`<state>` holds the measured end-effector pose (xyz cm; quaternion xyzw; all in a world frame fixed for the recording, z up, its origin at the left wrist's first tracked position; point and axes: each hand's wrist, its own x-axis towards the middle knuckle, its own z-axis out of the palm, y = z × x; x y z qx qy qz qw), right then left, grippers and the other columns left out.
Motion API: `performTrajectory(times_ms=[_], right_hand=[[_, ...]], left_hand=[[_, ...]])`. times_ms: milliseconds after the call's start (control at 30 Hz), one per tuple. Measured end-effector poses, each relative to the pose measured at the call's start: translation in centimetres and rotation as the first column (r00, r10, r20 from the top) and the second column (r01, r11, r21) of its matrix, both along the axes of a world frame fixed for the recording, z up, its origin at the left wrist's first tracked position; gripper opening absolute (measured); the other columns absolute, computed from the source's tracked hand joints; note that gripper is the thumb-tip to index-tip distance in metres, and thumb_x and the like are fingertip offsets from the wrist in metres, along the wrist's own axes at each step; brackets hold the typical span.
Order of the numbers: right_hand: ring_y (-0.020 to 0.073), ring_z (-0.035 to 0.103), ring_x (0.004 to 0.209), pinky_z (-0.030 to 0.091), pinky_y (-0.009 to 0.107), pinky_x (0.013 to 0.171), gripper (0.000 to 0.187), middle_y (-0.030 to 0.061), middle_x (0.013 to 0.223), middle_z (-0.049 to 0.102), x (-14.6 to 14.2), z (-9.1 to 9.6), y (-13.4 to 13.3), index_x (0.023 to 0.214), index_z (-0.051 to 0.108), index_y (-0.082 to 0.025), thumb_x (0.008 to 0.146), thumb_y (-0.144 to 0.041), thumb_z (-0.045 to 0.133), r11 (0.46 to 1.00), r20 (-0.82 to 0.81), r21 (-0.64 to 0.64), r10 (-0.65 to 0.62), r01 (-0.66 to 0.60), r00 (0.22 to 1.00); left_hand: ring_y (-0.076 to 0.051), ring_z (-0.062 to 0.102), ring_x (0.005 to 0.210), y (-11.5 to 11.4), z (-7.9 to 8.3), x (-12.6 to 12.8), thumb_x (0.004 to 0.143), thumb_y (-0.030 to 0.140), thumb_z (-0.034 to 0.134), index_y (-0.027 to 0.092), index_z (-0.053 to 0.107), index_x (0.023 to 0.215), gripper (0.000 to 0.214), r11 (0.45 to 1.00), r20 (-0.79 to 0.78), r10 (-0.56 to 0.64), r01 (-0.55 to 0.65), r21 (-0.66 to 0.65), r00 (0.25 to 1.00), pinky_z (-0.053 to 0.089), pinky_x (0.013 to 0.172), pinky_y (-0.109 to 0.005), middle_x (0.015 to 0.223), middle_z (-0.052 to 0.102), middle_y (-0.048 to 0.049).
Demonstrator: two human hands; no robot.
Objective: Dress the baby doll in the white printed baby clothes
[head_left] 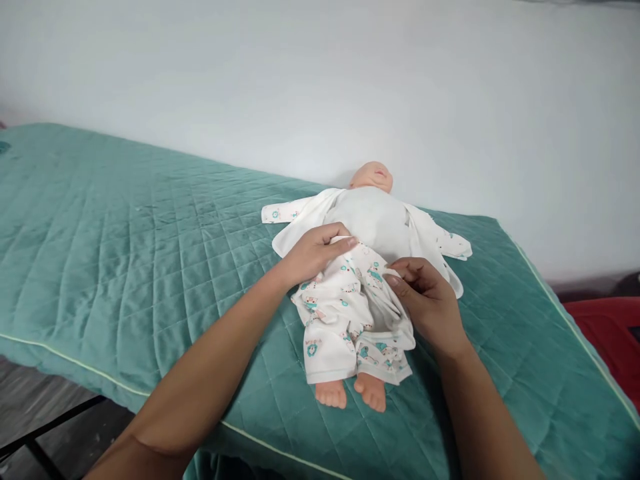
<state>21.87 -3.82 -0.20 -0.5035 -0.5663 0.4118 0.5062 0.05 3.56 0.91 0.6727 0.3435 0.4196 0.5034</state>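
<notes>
Holds the waistband of the printed trousers (pixel 340 313) under the curled left hand (pixel 313 255), at the hip of the doll (pixel 373 217) lying on its back between both hands. Pinches a fold of the same cloth in the right hand (pixel 430 303). Risks, on an uneven tug, twisting the trousers askew or trapping the open jacket (pixel 300 223) beneath the left palm.

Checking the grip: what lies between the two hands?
The printed trousers on the doll, head view; left hand and right hand both touch them.
</notes>
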Motion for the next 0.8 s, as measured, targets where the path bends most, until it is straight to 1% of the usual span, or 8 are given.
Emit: performTrajectory(times_ms=[167,233,300,433,500,600,700,800], right_hand=[[0.0081,0.025,0.045,0.019,0.024,0.044,0.033,-0.0081,0.052,0.036,0.5,0.0,0.2,0.096,0.063,-0.025,0.078,-0.048,0.077,0.993,-0.091,-0.120,-0.025,0.014,0.996],[0.0082,0.023,0.045,0.018,0.025,0.043,0.033,-0.0082,0.051,0.033,0.8,0.0,0.4,0.094,0.063,-0.025,0.075,-0.047,0.079,0.988,-0.118,-0.152,-0.051,0.033,0.992],[0.0085,0.026,0.045,0.019,0.025,0.043,0.034,-0.0074,0.053,0.037,1.2,-0.1,0.7,0.093,0.063,-0.025,0.072,-0.044,0.081,0.983,-0.159,-0.169,-0.094,0.067,0.983],[0.0109,0.041,0.051,0.029,0.025,0.047,0.035,-0.0042,0.064,0.051,1.7,-0.3,1.2,0.091,0.060,-0.025,0.068,-0.039,0.082,0.973,-0.283,-0.196,-0.178,0.125,0.942],[0.0119,0.044,0.054,0.033,0.026,0.050,0.032,-0.0040,0.066,0.050,1.8,-0.4,1.3,0.089,0.059,-0.025,0.070,-0.039,0.080,0.971,-0.311,-0.195,-0.195,0.138,0.930],[0.0109,0.040,0.056,0.033,0.025,0.052,0.028,-0.0047,0.065,0.043,1.7,-0.6,1.4,0.087,0.058,-0.025,0.073,-0.039,0.079,0.973,-0.306,-0.129,-0.222,0.190,0.926],[0.0101,0.036,0.057,0.032,0.024,0.053,0.028,-0.0051,0.066,0.039,1.6,-1.0,1.5,0.086,0.058,-0.024,0.073,-0.039,0.079,0.967,-0.316,-0.064,-0.254,0.247,0.914],[0.0099,0.037,0.058,0.033,0.024,0.053,0.028,-0.0050,0.067,0.041,1.8,-1.5,1.8,0.087,0.059,-0.024,0.074,-0.039,0.079,0.968,-0.305,-0.082,-0.250,0.236,0.919]], left_hand=[[-0.008,0.040,0.055,0.9,-1.0,-0.3,0.080,0.047,0.071,0.018,0.052,0.072,0.035,0.959,0.248,0.153,-0.083,-0.272,0.957,0.030,0.052,-0.021,0.064,0.046,0.0049],[-0.008,0.042,0.056,1.3,-1.3,-0.5,0.075,0.045,0.076,0.018,0.053,0.071,0.036,0.937,0.302,0.183,-0.073,-0.343,0.935,0.032,0.053,-0.021,0.065,0.048,0.0045],[-0.009,0.045,0.059,1.6,-1.5,-0.7,0.070,0.044,0.080,0.018,0.054,0.071,0.037,0.924,0.323,0.199,-0.067,-0.377,0.925,0.035,0.056,-0.021,0.068,0.051,0.0037],[-0.009,0.046,0.059,2.0,-1.7,-1.1,0.065,0.047,0.083,0.017,0.053,0.068,0.042,0.915,0.235,0.149,-0.043,-0.402,0.961,0.035,0.056,-0.022,0.066,0.051,0.0036],[-0.009,0.045,0.058,2.2,-1.7,-1.3,0.064,0.048,0.083,0.017,0.054,0.068,0.042,0.927,0.165,0.101,-0.032,-0.373,0.981,0.033,0.054,-0.021,0.065,0.050,0.0040],[-0.009,0.044,0.060,2.3,-1.7,-1.7,0.065,0.047,0.083,0.016,0.059,0.073,0.040,0.947,0.091,0.019,0.011,-0.322,0.996,0.031,0.054,-0.021,0.068,0.051,0.0038],[-0.009,0.044,0.062,2.4,-1.7,-2.1,0.071,0.049,0.078,0.016,0.062,0.079,0.038,0.944,0.060,-0.026,0.044,-0.327,0.998,0.033,0.055,-0.020,0.072,0.053,0.0028],[-0.010,0.045,0.065,2.4,-1.6,-2.6,0.076,0.049,0.072,0.016,0.062,0.081,0.035,0.946,0.028,-0.041,0.048,-0.322,0.999,0.034,0.057,-0.020,0.076,0.054,0.0019]])
